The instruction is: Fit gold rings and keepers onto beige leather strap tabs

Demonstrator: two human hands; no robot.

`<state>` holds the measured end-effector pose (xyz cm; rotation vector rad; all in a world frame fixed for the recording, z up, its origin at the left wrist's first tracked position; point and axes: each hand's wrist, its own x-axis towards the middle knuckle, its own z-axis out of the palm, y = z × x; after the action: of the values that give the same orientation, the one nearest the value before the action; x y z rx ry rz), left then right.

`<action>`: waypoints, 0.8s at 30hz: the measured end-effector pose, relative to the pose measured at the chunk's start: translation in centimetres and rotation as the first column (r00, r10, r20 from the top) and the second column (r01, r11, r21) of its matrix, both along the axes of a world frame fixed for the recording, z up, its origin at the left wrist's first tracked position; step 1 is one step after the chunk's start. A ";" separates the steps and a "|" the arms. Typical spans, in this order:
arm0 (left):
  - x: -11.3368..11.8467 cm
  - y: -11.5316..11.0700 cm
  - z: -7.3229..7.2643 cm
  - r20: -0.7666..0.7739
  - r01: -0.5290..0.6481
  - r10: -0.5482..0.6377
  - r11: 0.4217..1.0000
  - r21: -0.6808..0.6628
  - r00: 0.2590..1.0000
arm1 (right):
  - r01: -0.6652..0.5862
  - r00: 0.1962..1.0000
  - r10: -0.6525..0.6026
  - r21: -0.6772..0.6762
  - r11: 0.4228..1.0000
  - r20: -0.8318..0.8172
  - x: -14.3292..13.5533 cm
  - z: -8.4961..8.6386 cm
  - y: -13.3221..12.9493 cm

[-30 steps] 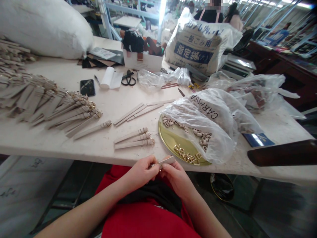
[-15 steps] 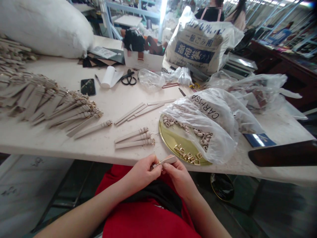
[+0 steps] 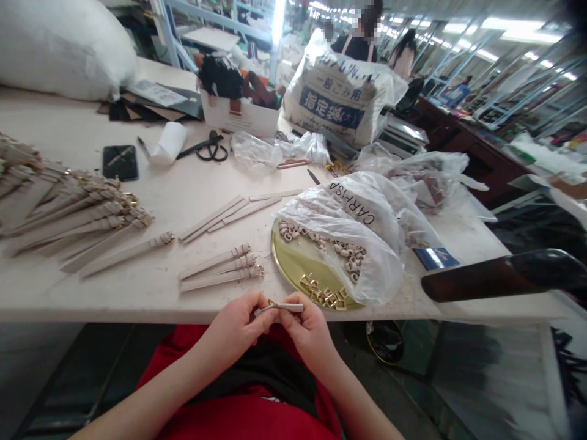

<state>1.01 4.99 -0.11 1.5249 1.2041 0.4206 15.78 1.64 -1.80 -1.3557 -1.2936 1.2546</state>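
Observation:
Between both hands, just at the table's front edge, is a beige strap (image 3: 293, 307) with a gold buckle (image 3: 271, 304). My left hand (image 3: 243, 319) pinches the strap close to the buckle. My right hand (image 3: 306, 327) is closed on the strap on the other side, its free end lying over the fingers. Fingers hide part of the strap. Beyond my hands lie three beige straps with buckles (image 3: 224, 269) side by side. To their right, a gold round tray (image 3: 284, 264) holds gold buckles (image 3: 323, 292) and small beige loops (image 3: 351, 256), partly under a clear plastic bag (image 3: 362, 214).
A heap of buckled straps (image 3: 92, 208) covers the table's left side. Plain strips (image 3: 229, 214), a phone (image 3: 120, 162), scissors (image 3: 211, 148) and a white box (image 3: 247, 117) are farther back. A dark, smooth bar (image 3: 495, 275) juts over the right edge.
The view has turned to the right, so the table's things appear farther left. The strap in my hands now lies more level, and its gold buckle shows more clearly between my fingers.

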 end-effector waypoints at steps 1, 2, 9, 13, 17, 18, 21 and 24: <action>0.1 0.2 -0.3 0.030 -0.014 0.014 1.000 -0.013 0.999 | -0.025 0.998 0.023 0.032 0.999 0.058 0.2 0.4 0.1; 0.2 0.4 -0.4 0.058 -0.016 0.017 1.000 -0.015 0.998 | -0.079 0.990 0.072 0.052 0.996 0.120 0.6 0.8 0.2; 1.0 1.7 -0.3 0.026 0.039 -0.040 0.997 0.065 0.999 | 0.040 0.705 -0.129 0.143 0.989 0.697 9.4 1.9 6.0; 1.3 1.8 -0.4 0.057 0.000 -0.003 0.999 0.050 0.998 | 0.129 0.282 -0.175 0.144 0.981 0.943 14.0 -0.4 10.1; 1.1 1.4 -0.6 0.064 0.000 0.000 1.000 -0.004 0.998 | 0.096 0.289 -0.222 0.203 0.975 0.931 14.4 -1.0 10.2; 1.0 1.4 -0.6 0.065 -0.013 0.013 1.000 -0.003 0.998 | 0.096 0.362 -0.246 0.226 0.969 0.899 13.8 -0.6 9.7; 1.2 1.6 -0.4 0.102 -0.077 0.074 0.997 0.022 0.992 | 0.086 0.775 -0.156 0.143 0.986 0.612 10.9 1.3 7.5; 1.7 1.9 -0.3 0.172 -0.144 0.142 0.990 0.003 0.975 | -0.047 0.993 0.058 -0.112 0.993 0.101 7.1 2.6 5.4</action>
<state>2.73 6.90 -0.37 1.3894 1.1807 0.6451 22.87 7.00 0.81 -1.4905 -1.3568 1.3225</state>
